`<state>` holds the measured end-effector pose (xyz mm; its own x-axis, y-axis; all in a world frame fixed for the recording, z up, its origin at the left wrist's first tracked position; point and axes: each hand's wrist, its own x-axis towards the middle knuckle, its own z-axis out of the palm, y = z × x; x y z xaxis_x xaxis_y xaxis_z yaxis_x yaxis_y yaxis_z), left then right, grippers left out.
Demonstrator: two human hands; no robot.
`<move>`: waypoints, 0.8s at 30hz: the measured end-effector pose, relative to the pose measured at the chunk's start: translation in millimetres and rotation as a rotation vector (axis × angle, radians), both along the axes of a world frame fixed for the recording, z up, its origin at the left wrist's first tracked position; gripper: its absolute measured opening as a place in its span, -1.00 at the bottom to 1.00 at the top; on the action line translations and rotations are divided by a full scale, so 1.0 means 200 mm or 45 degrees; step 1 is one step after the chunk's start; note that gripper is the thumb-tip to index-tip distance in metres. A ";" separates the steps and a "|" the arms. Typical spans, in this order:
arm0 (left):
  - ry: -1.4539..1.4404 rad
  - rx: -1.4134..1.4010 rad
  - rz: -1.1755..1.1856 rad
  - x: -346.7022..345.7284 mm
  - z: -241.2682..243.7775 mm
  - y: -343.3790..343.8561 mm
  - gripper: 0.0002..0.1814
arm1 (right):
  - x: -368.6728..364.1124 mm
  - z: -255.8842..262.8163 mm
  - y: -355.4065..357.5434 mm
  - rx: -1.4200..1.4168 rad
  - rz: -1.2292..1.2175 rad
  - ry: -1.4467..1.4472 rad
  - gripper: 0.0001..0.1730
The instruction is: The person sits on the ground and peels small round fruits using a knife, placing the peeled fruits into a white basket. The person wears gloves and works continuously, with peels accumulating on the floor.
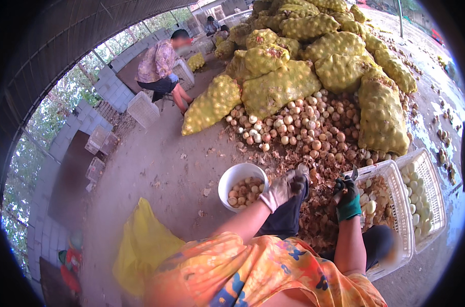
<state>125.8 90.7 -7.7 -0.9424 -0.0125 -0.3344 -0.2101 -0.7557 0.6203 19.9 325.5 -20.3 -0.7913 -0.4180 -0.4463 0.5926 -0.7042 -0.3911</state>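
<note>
My left hand (288, 188), in a pale, soiled glove, is above my left leg, just right of a white bucket (223, 192). Whole onions (244, 193) lie in that bucket. The left fingers look bent, and whether they hold anything cannot be made out. My right hand (347, 199) wears a dark glove with a green cuff and grips a small knife (355, 173), its blade pointing up. Beside it, a white plastic crate (403, 226) holds peeled onions (370, 207) and loose brown skins. Onion skins (317, 218) cover the ground between my legs.
A second white crate (439, 207) of peeled onions adjoins the first. Loose onions (313, 122) and stacked yellow mesh sacks (280, 88) rise ahead. An empty-looking yellow sack (148, 238) lies left. A person (159, 65) sits beyond, near crates (144, 109); another person (212, 26) is farther back.
</note>
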 end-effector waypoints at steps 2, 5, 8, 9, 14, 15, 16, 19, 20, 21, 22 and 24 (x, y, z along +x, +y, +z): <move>-0.076 -0.371 0.165 -0.04 0.15 0.02 -0.69 | -0.03 0.04 0.03 -0.361 -0.067 0.340 -0.72; 0.020 -1.413 0.272 -0.09 0.15 0.02 -0.70 | -0.09 0.06 0.08 -0.310 -0.386 0.265 -0.69; 0.310 -2.030 0.376 -0.10 0.03 0.05 -0.76 | -0.18 -0.21 0.11 -0.367 -0.423 -0.092 -0.67; 0.216 -2.237 0.331 -0.11 0.01 0.06 -0.73 | -0.15 -0.26 0.10 -0.377 -0.260 0.060 -0.69; 0.289 -2.301 0.405 -0.12 0.01 0.04 -0.75 | -0.02 0.01 -0.01 -0.148 -0.125 0.081 -0.74; 0.311 -2.276 0.413 -0.13 0.02 0.04 -0.75 | -0.03 0.02 -0.02 -0.131 -0.147 0.096 -0.73; 0.333 -2.250 0.420 -0.13 0.03 0.03 -0.76 | -0.06 -0.03 -0.01 -0.160 -0.155 0.075 -0.74; 0.363 -2.205 0.465 -0.14 0.01 0.01 -0.77 | -0.07 -0.08 -0.03 -0.198 -0.138 -0.077 -0.77; 0.367 -2.195 0.483 -0.14 -0.01 0.01 -0.77 | -0.07 -0.09 -0.03 -0.217 -0.128 -0.045 -0.76; 0.353 -2.190 0.459 -0.14 0.00 0.00 -0.77 | -0.06 -0.10 -0.04 -0.240 -0.119 -0.011 -0.75; 0.339 -2.185 0.436 -0.14 0.00 0.00 -0.77 | -0.06 -0.11 -0.05 -0.262 -0.112 0.023 -0.74; 0.286 -2.182 0.366 -0.14 0.02 0.00 -0.77 | -0.05 -0.08 -0.06 -0.217 -0.119 -0.015 -0.76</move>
